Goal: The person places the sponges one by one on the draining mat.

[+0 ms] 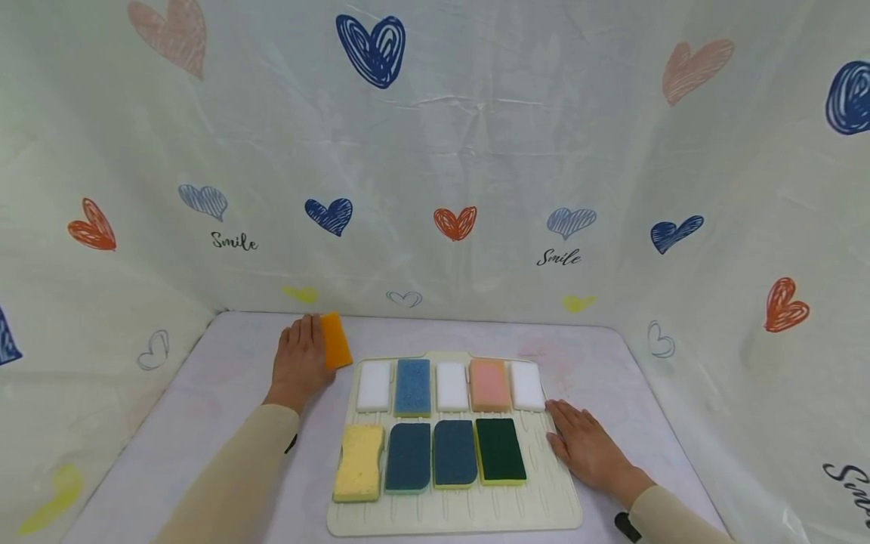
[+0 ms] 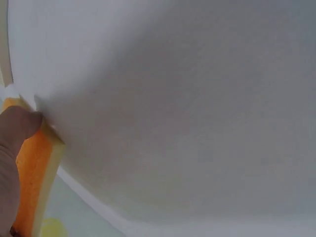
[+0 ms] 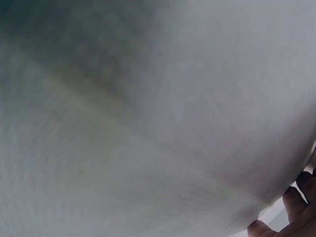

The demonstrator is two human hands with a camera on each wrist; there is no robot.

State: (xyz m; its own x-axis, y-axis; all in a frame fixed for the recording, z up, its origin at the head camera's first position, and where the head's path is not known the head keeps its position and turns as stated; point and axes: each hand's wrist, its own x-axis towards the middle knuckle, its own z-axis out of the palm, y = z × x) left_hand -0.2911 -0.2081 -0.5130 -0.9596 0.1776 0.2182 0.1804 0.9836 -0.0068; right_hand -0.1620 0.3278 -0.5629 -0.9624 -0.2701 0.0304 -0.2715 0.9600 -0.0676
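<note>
My left hand grips an orange sponge at the far left of the table, beyond the tray's upper left corner. In the left wrist view the thumb presses on the orange face of the sponge, whose edge is pale yellow. My right hand rests flat with fingers extended at the right edge of a cream ribbed tray. Its fingertips lie by the white sponge at the end of the tray's back row. The right wrist view shows only fingers and blurred pale surface.
In the tray's back row also lie a blue sponge, a pink sponge and two white ones. The front row holds a yellow sponge, two dark blue sponges and a dark green one. A heart-printed curtain surrounds the table.
</note>
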